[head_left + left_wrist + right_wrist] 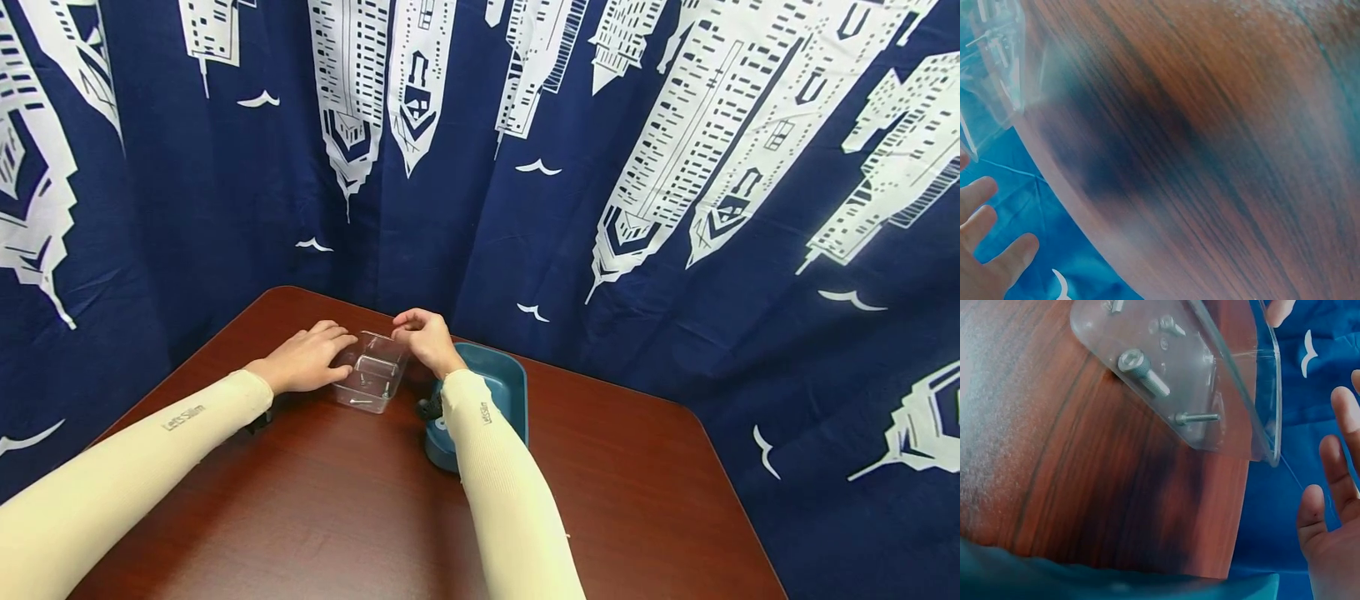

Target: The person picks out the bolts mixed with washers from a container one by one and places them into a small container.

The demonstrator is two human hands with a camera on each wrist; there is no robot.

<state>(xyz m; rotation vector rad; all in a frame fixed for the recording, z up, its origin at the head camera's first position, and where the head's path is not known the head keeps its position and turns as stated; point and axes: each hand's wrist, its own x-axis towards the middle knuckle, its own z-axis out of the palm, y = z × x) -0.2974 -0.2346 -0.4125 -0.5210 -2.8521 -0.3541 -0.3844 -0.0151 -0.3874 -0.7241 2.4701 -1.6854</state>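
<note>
A clear plastic box with a divider stands on the table, and several metal socket-head bolts lie inside it. At its left side is my left hand, palm down with spread fingers; its fingertips are close to the rim, and whether they touch is hard to tell. My right hand hovers by the box's far right corner. In the right wrist view its fingers are loosely bent and apart from the box wall, with nothing between them.
A blue-teal tray stands right of the box, partly hidden under my right forearm. A small black device sits by my right wrist. Behind the brown table hangs a dark blue curtain with white building prints.
</note>
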